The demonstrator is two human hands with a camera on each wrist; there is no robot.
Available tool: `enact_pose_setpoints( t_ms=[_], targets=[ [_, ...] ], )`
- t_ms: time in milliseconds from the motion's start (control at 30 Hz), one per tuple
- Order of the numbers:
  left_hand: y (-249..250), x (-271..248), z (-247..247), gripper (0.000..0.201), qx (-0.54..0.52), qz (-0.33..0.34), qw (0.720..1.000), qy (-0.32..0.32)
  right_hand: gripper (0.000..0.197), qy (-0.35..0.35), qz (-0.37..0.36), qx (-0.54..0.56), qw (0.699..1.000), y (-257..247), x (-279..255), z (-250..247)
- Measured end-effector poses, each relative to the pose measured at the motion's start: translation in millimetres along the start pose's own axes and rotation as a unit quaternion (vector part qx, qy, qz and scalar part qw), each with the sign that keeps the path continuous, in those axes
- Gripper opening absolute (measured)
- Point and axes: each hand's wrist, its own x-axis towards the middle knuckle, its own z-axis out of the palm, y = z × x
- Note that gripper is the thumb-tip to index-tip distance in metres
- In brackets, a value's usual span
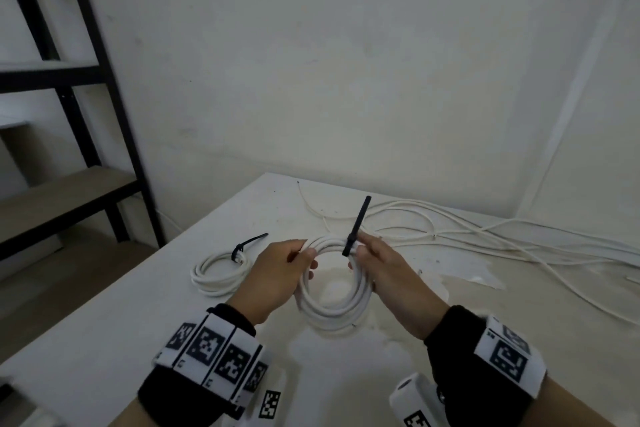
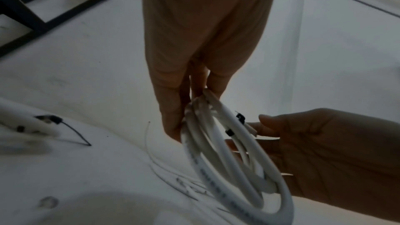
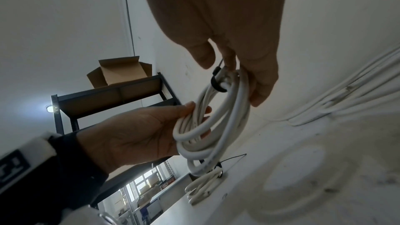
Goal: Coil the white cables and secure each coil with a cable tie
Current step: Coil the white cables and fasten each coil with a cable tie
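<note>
Both hands hold the round coil of white plastic cable (image 1: 332, 291) above the counter (image 1: 138, 315): left hand (image 1: 277, 277) fingers grip its side, right hand (image 1: 384, 270) fingers pinch the black plastic cable tie (image 1: 355, 229). Looser grips could let loops spring apart.

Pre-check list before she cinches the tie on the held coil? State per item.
1. Left hand grips the held coil on its left side: ok.
2. Black cable tie wrapped round the coil's strands, tail sticking up: ok.
3. Right hand holds the coil at the tie: ok.
4. Tail threaded through the tie's head: cannot tell, fingers hide it.
5. All loops inside the tie: cannot tell.
6. Finished coil lies tied on the table, apart from the hands; loose cables lie apart at the far right: ok.
</note>
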Motion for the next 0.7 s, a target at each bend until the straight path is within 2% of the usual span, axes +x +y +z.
enact_pose_setpoints(
  t_ms=[100, 167, 267, 367, 533, 700],
  targets=[
    [-8, 5, -15, 0.022, 0.006, -0.036, 0.999, 0.015, 0.037, -0.068, 0.02, -0.021, 0.997, 0, 9, 12],
    [-13, 11, -29, 0.022, -0.003, -0.063, 0.997, 0.033, 0.047, -0.083, 0.058, -0.016, 0.995, -2, 15, 17],
    [-21, 21, -57, 0.023, -0.003, -0.106, 0.992, 0.07, 0.052, -0.071, 0.082, -0.025, 0.994, 0, 22, 14],
    [-35, 36, -81, 0.029, 0.056, -0.133, 0.986, 0.086, 0.05, -0.049, 0.093, -0.035, 0.994, 4, 28, 6],
    [-54, 51, -92, 0.032, 0.12, -0.192, 0.972, 0.057, 0.044, -0.028, 0.112, -0.024, 0.993, 8, 33, -4],
    [-62, 57, -93, 0.031, 0.194, -0.221, 0.955, 0.044, 0.039, -0.038, 0.114, -0.04, 0.992, 12, 35, -7]
  ],
)
